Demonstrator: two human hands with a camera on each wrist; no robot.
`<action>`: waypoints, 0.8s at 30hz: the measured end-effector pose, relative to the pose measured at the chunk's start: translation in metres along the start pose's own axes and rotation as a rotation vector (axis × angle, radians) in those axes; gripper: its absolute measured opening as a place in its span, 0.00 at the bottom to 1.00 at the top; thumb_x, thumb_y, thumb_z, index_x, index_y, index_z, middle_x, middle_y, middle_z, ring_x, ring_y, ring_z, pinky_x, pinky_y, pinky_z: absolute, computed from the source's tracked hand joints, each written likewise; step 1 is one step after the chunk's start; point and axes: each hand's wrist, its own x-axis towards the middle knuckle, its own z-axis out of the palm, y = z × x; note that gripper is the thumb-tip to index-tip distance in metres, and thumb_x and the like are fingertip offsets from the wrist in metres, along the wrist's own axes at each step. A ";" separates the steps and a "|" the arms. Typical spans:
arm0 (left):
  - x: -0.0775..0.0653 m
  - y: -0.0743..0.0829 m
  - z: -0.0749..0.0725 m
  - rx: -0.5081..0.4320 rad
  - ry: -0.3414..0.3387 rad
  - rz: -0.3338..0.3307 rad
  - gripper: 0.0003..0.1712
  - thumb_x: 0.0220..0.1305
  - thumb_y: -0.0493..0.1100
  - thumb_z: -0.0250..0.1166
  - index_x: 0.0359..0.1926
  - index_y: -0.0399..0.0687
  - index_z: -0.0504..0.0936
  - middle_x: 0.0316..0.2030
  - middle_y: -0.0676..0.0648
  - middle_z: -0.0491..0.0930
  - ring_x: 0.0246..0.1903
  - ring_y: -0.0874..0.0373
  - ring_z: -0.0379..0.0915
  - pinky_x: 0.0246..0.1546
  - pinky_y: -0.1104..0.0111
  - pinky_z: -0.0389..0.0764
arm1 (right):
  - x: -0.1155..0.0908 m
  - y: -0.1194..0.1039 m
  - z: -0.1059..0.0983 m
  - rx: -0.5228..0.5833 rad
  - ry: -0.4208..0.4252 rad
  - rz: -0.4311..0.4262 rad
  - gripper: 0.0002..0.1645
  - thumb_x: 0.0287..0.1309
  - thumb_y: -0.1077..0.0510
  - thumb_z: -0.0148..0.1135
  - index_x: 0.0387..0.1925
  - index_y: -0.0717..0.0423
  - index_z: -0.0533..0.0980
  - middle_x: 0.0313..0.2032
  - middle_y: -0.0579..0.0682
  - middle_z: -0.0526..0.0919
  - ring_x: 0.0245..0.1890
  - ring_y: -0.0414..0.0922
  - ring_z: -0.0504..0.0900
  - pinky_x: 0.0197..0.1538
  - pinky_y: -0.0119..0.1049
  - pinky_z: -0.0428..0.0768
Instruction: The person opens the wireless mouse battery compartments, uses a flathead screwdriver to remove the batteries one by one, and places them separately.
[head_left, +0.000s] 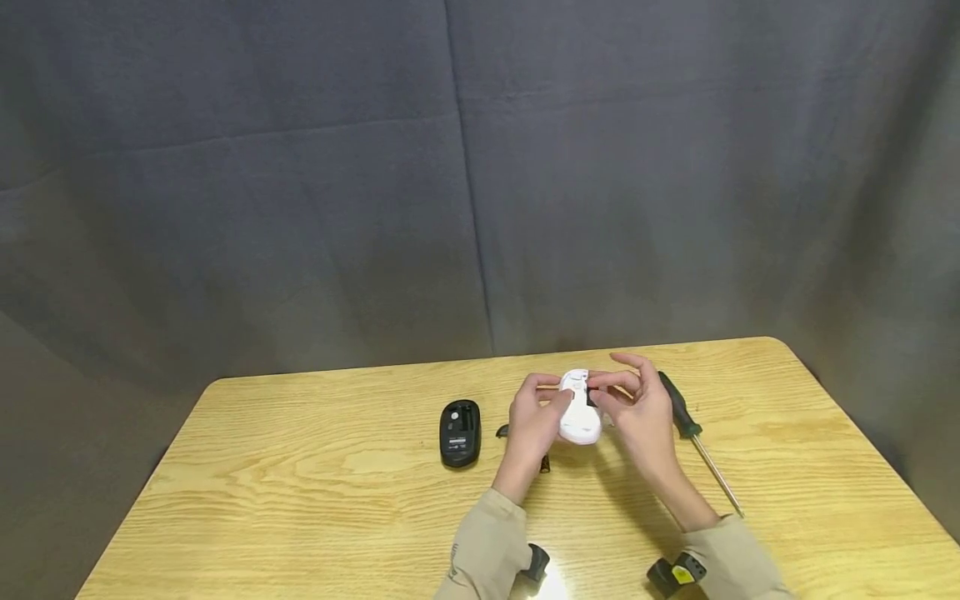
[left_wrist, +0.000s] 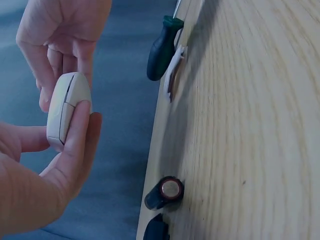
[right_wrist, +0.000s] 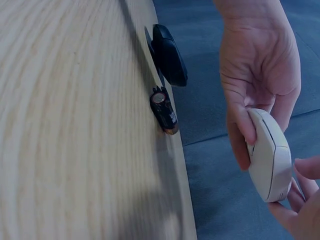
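Observation:
A white computer mouse (head_left: 579, 421) is held above the table, its underside turned up toward the head camera. My left hand (head_left: 530, 417) grips its left side between thumb and fingers. At the opposite side, my right hand (head_left: 637, 408) pinches a small dark battery (head_left: 592, 397) at the mouse's recess; the fingers hide most of it. In the left wrist view the mouse (left_wrist: 70, 110) shows its pale side edge and seam, with fingers of both hands around it. Beneath the hands, a black battery with a coppery end (left_wrist: 170, 190) lies on the table.
On the wooden table (head_left: 322, 467) a black mouse (head_left: 460, 433) lies left of my hands, its battery bay uncovered. Beside it is a curved black cover (head_left: 502, 431). A screwdriver (head_left: 678, 408) lies at the right, near a thin white cover (left_wrist: 173, 75). A grey curtain hangs behind.

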 end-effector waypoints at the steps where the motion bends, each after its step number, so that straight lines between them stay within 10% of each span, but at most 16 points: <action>1: 0.000 0.000 0.000 -0.001 -0.005 0.003 0.15 0.69 0.38 0.66 0.53 0.36 0.79 0.41 0.41 0.83 0.30 0.56 0.79 0.21 0.65 0.83 | 0.000 -0.001 0.000 -0.002 0.014 -0.012 0.33 0.58 0.79 0.65 0.64 0.68 0.67 0.38 0.64 0.88 0.45 0.35 0.86 0.54 0.25 0.80; 8: 0.000 0.001 0.001 0.056 0.040 0.062 0.15 0.70 0.37 0.65 0.53 0.34 0.79 0.41 0.39 0.83 0.33 0.54 0.81 0.25 0.63 0.85 | -0.003 -0.006 0.000 -0.008 0.025 -0.038 0.33 0.57 0.77 0.68 0.64 0.69 0.68 0.34 0.53 0.83 0.33 0.36 0.82 0.43 0.24 0.80; 16: -0.001 0.006 0.000 0.052 0.019 0.076 0.15 0.67 0.39 0.66 0.52 0.36 0.80 0.42 0.41 0.84 0.35 0.56 0.81 0.27 0.67 0.83 | 0.003 0.000 -0.005 -0.174 -0.071 -0.036 0.19 0.63 0.69 0.69 0.56 0.68 0.81 0.59 0.61 0.79 0.61 0.50 0.76 0.56 0.24 0.77; 24: -0.001 0.005 0.002 0.037 0.044 0.092 0.14 0.68 0.38 0.67 0.52 0.36 0.80 0.42 0.41 0.84 0.38 0.55 0.80 0.28 0.67 0.83 | 0.004 0.006 -0.006 -0.108 -0.045 0.037 0.17 0.64 0.68 0.69 0.54 0.69 0.82 0.59 0.60 0.82 0.62 0.53 0.78 0.54 0.22 0.78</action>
